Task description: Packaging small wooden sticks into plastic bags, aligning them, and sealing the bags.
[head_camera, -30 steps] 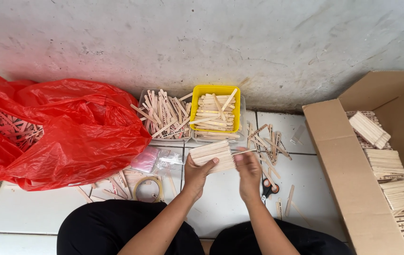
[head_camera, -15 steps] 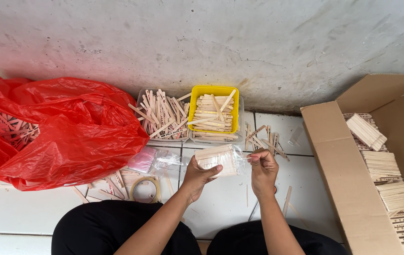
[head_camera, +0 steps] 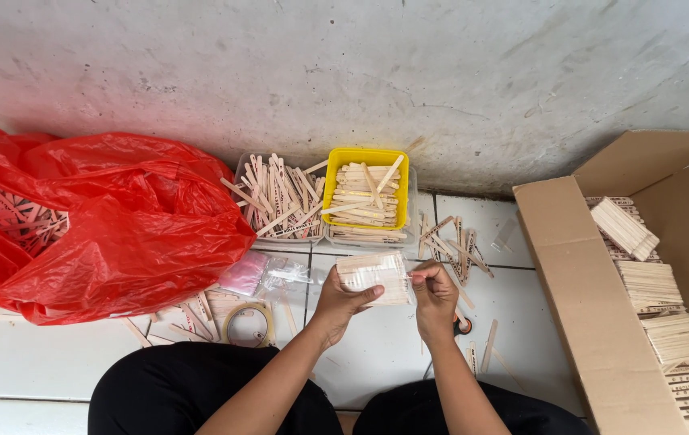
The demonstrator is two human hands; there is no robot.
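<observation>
Against a stained grey wall, a person is sitting on a white tiled floor [head_camera: 377, 354], packing flat wooden sticks. The left hand [head_camera: 343, 300] is cradling a bundle of sticks in a clear sleeve [head_camera: 375, 278], fingers curled narrowly beneath it. The right hand [head_camera: 435, 292], at the bundle's three o'clock end, is pinching its edge closed. Keeping the stack squared and level is probably helping it stay tidy. A yellow tub [head_camera: 366, 187] is standing at twelve o'clock, a cardboard box [head_camera: 578, 306] at three.
</observation>
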